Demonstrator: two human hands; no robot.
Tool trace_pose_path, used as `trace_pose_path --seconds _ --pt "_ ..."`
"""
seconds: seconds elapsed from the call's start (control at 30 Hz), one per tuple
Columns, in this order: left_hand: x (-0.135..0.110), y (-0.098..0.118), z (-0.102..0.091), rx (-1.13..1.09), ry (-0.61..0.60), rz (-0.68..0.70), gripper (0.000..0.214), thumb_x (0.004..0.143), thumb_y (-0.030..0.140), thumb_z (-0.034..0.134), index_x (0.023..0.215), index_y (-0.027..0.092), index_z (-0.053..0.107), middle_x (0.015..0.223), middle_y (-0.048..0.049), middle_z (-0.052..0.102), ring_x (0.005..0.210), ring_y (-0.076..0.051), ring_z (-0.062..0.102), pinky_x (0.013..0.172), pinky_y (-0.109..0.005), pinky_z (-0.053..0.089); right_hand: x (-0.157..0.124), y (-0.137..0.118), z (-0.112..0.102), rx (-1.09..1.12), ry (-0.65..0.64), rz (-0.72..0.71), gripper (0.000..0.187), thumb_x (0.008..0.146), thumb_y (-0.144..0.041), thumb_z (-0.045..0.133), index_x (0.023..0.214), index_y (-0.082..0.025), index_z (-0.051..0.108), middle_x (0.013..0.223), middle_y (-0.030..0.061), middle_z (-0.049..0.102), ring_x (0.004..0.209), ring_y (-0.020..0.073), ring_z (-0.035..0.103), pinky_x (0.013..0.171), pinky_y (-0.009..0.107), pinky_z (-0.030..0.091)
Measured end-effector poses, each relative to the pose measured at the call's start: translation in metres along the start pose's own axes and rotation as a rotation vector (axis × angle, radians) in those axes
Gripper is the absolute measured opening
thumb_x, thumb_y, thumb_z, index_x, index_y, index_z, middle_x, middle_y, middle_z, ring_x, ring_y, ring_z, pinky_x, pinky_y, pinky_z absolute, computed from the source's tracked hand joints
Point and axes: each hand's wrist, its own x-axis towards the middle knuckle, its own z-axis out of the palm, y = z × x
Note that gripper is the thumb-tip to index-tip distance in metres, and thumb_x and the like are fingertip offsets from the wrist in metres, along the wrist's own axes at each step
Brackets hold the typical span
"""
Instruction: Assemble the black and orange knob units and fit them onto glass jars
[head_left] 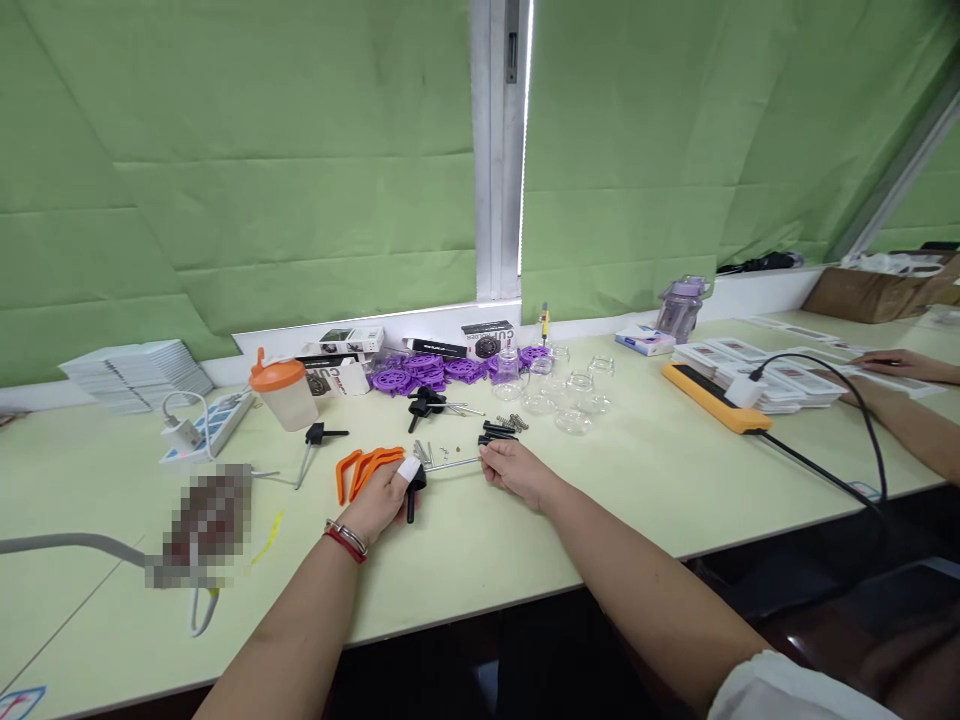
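Observation:
My left hand (pixel 381 497) rests on the pale green table (pixel 615 500), fingers closed round a black handle piece (pixel 413 487); one finger wears a white tape wrap. A thin metal rod (pixel 454 464) runs from that handle to my right hand (pixel 514 470), which pinches its far end beside small black parts (pixel 498 432). Orange curved plastic pieces (pixel 365 466) lie just left of my left hand. Loose screws (pixel 516 421) are scattered behind the rod.
Purple plastic wheels (pixel 424 372), clear glass jars (pixel 571 398), an orange-lidded cup (pixel 283 392), boxes (pixel 341 345) and a power strip (pixel 206 428) stand further back. Another person's arm (pixel 904 395) lies at the right by an orange-yellow device (pixel 712 398) and black cable (pixel 855 400). A blurred patch (pixel 202 525) sits left.

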Motion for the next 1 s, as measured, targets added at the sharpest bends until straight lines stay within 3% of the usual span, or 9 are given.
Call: trace_pose_path --seconds 0.2,0.37,0.7,1.0 --pt "-0.001 0.002 0.000 0.057 0.031 -0.013 0.047 0.087 0.058 0.028 0.071 0.020 0.050 0.060 -0.0016 0.062 0.043 -0.012 0.048 0.046 -0.025 0.035 -0.006 -0.010 -0.001 0.031 -0.013 0.071 0.016 0.084 -0.032 0.052 0.076 -0.020 0.046 0.056 -0.0049 0.052 0.036 0.0037 0.027 0.038 0.020 0.013" --pt "-0.002 0.004 0.001 0.076 0.051 -0.012 0.046 0.087 0.056 0.029 0.067 0.020 0.050 0.055 -0.0006 0.059 0.042 -0.012 0.046 0.045 -0.023 0.033 -0.008 -0.013 -0.001 0.032 -0.031 0.079 0.006 0.079 -0.020 0.052 0.077 -0.020 0.046 0.053 -0.0063 0.051 0.035 0.0038 0.028 0.037 0.020 0.012" --pt "0.000 0.002 0.000 0.017 0.001 -0.008 0.045 0.087 0.055 0.032 0.068 0.020 0.051 0.058 -0.0012 0.061 0.042 -0.011 0.048 0.044 -0.024 0.035 -0.005 -0.007 -0.002 0.019 -0.038 0.053 0.022 0.082 -0.031 0.053 0.067 -0.019 0.043 0.052 -0.0051 0.050 0.035 0.0032 0.028 0.037 0.020 0.013" --pt "0.001 -0.001 0.000 0.008 -0.005 -0.005 0.046 0.088 0.057 0.030 0.071 0.020 0.051 0.060 -0.0016 0.062 0.042 -0.011 0.049 0.044 -0.023 0.034 -0.003 -0.006 -0.002 0.019 -0.034 0.058 0.024 0.083 -0.036 0.053 0.069 -0.018 0.045 0.052 -0.0051 0.050 0.034 0.0027 0.026 0.037 0.020 0.012"
